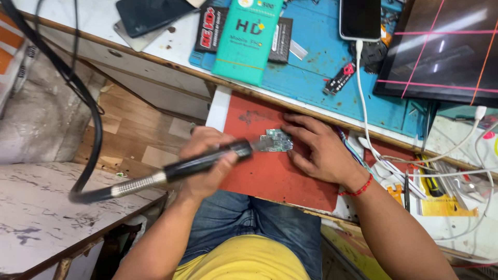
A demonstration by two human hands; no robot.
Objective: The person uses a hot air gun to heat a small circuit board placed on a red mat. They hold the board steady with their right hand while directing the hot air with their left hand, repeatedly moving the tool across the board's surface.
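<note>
L hand (207,158): grip clenched round black handpiece (207,159) of a flexible-shaft rotary tool; fingers wrapped over barrel, thumb side toward camera.
Handpiece: lies near horizontal, tip pointing right, tip end at left edge of circuit board (276,140); whether bit touches the board, can't tell (blurred).
Flex shaft (129,182): silver ribbed collar behind handpiece, then black hose (78,93) looping up and off top-left of view.
R hand (316,148): flat, palm down, fingers spread; fingertips press on right side of board, no closed grip, just pinning it. Red thread bracelet (358,187) at wrist.
Circuit board: small, green, phone-type w/ metal shields; lies on red mat (270,179), between the two hands.
Red mat: on pull-out surface in front of person, just below the main surface (171,46) edge.
Blue work mat (321,67): on main surface, behind red mat.
On it: teal box (246,41), black packet (210,28) under it, smartphone (360,18) w/ white cable (363,103) plugged in.
Far right: dark screen panel (446,46) w/ pink lines; below it tangle of white cables, yellow-handled tools (441,199).
Lap: jeans (249,220), yellow shirt (244,262).
</note>
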